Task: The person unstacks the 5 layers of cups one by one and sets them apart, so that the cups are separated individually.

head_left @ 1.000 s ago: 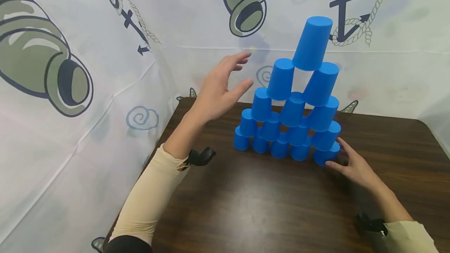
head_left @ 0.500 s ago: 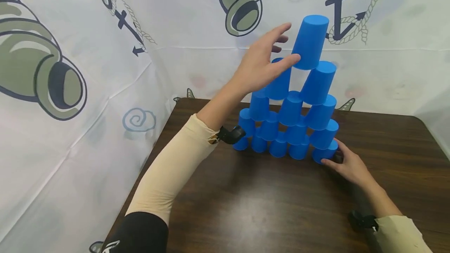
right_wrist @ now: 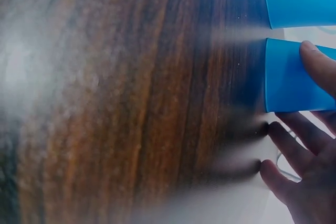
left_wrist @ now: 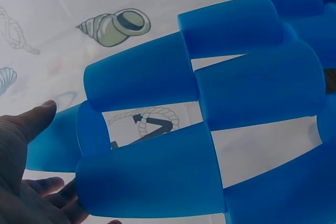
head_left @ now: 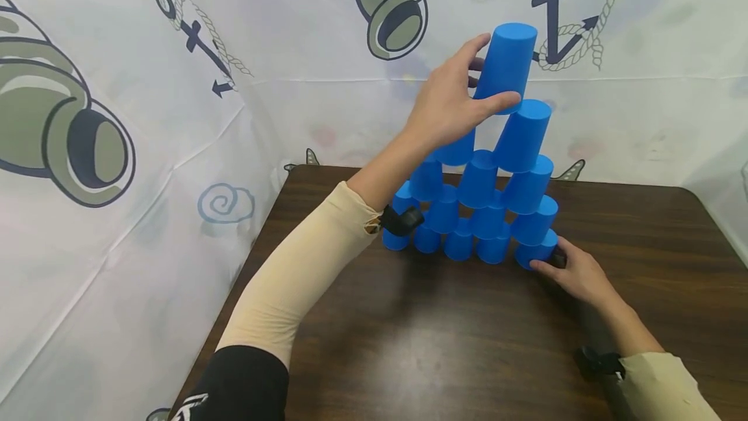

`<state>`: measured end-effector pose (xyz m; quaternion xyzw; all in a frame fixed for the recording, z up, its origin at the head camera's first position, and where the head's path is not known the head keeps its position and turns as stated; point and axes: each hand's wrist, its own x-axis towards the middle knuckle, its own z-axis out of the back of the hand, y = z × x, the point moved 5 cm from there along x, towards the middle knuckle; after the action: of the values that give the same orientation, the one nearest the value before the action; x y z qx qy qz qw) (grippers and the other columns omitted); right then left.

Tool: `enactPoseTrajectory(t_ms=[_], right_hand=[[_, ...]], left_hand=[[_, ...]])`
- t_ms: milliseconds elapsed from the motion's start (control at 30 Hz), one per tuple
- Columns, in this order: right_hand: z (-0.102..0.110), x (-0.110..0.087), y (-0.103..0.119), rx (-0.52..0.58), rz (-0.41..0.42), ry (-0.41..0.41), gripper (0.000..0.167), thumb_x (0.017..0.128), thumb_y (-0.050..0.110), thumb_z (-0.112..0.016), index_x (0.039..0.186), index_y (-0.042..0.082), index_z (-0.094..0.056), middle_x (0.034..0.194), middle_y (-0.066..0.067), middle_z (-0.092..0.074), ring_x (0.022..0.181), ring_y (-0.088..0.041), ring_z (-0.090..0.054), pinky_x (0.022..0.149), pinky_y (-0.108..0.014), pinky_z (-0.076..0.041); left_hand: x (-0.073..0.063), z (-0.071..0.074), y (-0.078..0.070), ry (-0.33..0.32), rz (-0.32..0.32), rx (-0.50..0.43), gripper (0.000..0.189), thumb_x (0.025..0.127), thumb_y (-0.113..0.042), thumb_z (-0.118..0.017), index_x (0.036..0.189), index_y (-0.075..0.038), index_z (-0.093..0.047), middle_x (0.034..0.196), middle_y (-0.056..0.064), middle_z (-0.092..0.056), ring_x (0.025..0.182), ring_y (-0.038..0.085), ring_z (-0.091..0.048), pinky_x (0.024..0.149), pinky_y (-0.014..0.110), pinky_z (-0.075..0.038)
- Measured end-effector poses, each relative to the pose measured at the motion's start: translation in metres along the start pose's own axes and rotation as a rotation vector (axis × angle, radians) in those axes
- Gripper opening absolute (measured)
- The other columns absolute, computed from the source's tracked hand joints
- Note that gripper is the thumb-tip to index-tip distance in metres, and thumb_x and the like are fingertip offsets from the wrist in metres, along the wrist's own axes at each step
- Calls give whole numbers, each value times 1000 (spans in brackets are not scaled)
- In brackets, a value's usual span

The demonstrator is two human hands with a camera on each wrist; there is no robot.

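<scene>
Blue cups stand upside down in a tall pyramid, with a single top cup. My left hand is around that top cup, thumb across its front and fingers behind its left side. The left wrist view shows the top cup between thumb and fingers, over two second-tier cups. At the right end of the lowest row, my right hand holds the corner cup. Its thumb presses the corner cup's side in the right wrist view, while the other fingers lie around the far side.
The pyramid stands on a dark wooden table, toward its back edge. Behind and to the left hangs a white cloth printed with anchors and shells. A black wrist camera on the left arm overlaps the lower left cups.
My left hand has moved right and up from beside the pyramid to the top cup, its thumb now across the cup. The right hand has closed in on the corner cup.
</scene>
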<state>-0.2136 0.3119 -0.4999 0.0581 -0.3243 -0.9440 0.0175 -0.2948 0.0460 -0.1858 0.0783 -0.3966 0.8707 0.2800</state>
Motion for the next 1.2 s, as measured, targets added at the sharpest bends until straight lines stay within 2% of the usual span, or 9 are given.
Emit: enactPoseTrajectory(t_ms=[300,533,667,967,1200], right_hand=[[-1,-4,3,-19,10,-4,87,90,57,-62,146,-4,-34,138,-37,-43,124,-60,-39,93,-74,-34],[-3,-4,0,-24,0,0,87,90,57,-62,145,-4,-35,138,-38,-42,125,-60,-38,94,-75,-33],[-1,-5,0,-24,7,-3,86,90,57,-62,145,-4,-35,138,-37,-43,125,-60,-39,94,-74,-33],[0,-3,-1,-24,3,10,88,90,58,-62,146,-3,-34,140,-37,-41,126,-60,-36,94,-75,-32],[1,-2,-2,-31,13,10,88,89,59,-61,145,-3,-34,139,-37,-42,125,-60,-38,94,-74,-33]], left_hand=[[-2,-2,2,-2,-23,-27,86,86,-47,-71,155,-20,-27,149,-2,-46,125,13,-53,97,28,-48],[-2,-3,2,-25,-61,-50,82,86,-45,-72,153,-19,-31,145,0,-50,121,13,-56,94,28,-49],[-4,1,0,-58,-83,-65,82,86,-43,-73,152,-18,-32,144,0,-51,121,13,-57,94,27,-49],[-14,23,-7,-149,-124,-141,81,83,-38,-77,150,-14,-37,139,2,-56,118,12,-58,92,28,-50],[-37,57,-2,-268,-155,-230,73,84,-29,-77,144,-8,-43,134,7,-58,116,13,-58,95,31,-49]])
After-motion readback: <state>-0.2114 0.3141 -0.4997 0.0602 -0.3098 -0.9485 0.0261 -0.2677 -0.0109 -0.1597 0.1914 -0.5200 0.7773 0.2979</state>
